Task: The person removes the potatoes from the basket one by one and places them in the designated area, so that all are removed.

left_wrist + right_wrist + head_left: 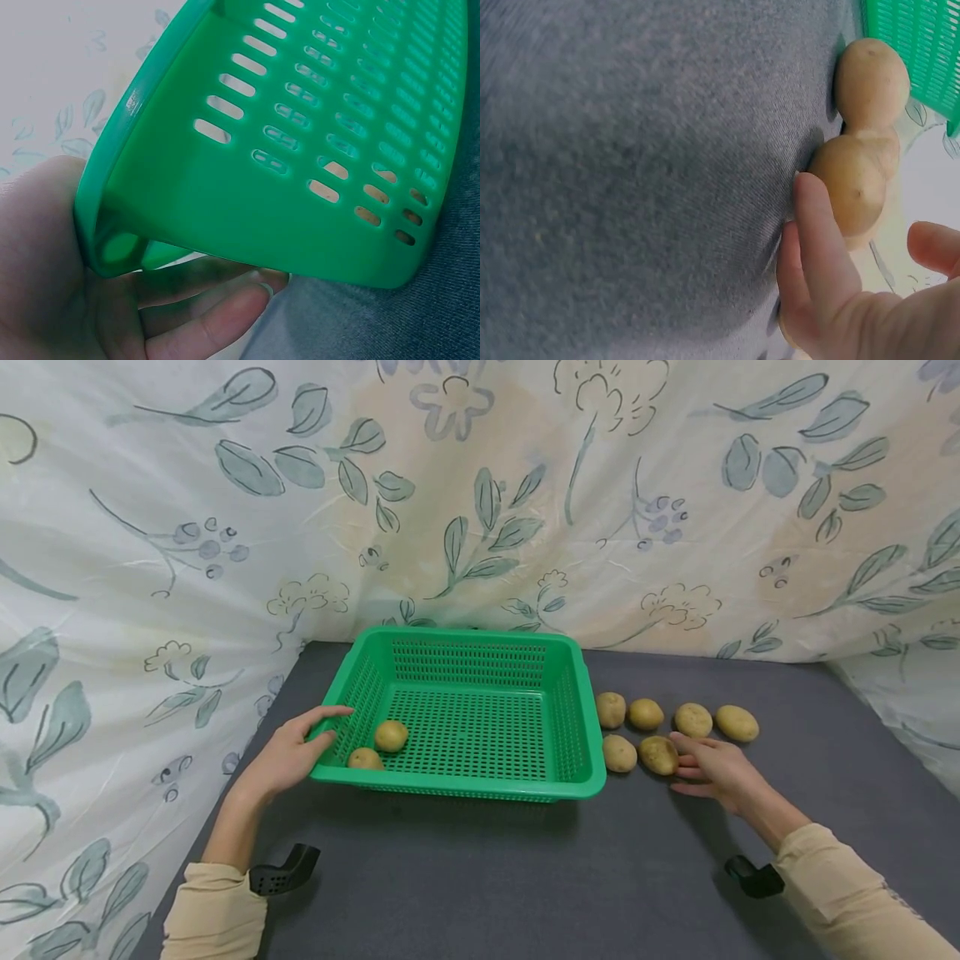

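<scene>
A green plastic basket with slotted walls stands on the dark table, two potatoes lying in its left end. My left hand grips the basket's left rim; in the left wrist view, its fingers curl beneath the rim. To the right of the basket, my right hand is at the nearest brownish potato. In the right wrist view, a fingertip overlaps the side of that potato, while the thumb stands apart from it.
Several more potatoes lie in two loose rows right of the basket, including a pale one by its wall and an oval one at the far right. A floral cloth hangs behind the table and along its sides.
</scene>
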The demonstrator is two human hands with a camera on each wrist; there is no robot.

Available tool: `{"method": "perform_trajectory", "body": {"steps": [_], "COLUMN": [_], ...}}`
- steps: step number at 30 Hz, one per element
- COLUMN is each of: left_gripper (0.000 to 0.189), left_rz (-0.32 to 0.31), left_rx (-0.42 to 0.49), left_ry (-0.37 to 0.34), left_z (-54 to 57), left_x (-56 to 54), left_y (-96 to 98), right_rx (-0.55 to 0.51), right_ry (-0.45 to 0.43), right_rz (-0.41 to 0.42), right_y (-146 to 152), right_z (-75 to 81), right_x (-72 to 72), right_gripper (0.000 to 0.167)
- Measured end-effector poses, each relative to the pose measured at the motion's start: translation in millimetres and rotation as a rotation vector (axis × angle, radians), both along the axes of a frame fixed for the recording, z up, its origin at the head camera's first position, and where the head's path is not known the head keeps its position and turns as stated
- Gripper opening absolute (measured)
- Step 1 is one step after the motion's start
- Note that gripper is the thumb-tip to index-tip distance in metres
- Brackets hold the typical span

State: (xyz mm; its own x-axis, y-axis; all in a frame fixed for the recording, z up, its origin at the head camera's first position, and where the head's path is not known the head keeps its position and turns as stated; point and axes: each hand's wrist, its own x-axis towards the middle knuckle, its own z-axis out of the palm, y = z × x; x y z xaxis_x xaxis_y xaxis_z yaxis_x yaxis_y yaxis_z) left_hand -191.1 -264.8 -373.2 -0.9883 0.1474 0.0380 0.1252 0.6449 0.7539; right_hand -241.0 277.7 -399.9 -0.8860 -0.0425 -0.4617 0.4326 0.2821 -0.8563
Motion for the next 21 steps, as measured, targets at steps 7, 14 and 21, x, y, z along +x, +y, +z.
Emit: {"method": "perform_trajectory", "body": {"steps": [7, 14, 21], "left_gripper": [0.041, 0.041, 0.04], "left_rz": [-0.006, -0.003, -0.008], "left_rx": [0.022, 0.018, 0.028], "left_ry": [-0.02, -0.014, -0.012], "left_z": [-0.1, 0.3, 1.8], "left_x": [0.3, -0.2, 0.6], "left_y": [0.1, -0.6, 0.8], "right_rx": [0.01, -0.01, -0.005], "right_ry": [0.011, 0.043, 0.078], "right_rz": [-0.001, 0.027, 0.073], "right_y": [9.4, 18.4, 21.9], "right_z": [8.4, 31.2, 50.7], "right_x": [-3.0, -8.3, -14.0], "right_gripper": [0.085, 0.084, 0.089]}}
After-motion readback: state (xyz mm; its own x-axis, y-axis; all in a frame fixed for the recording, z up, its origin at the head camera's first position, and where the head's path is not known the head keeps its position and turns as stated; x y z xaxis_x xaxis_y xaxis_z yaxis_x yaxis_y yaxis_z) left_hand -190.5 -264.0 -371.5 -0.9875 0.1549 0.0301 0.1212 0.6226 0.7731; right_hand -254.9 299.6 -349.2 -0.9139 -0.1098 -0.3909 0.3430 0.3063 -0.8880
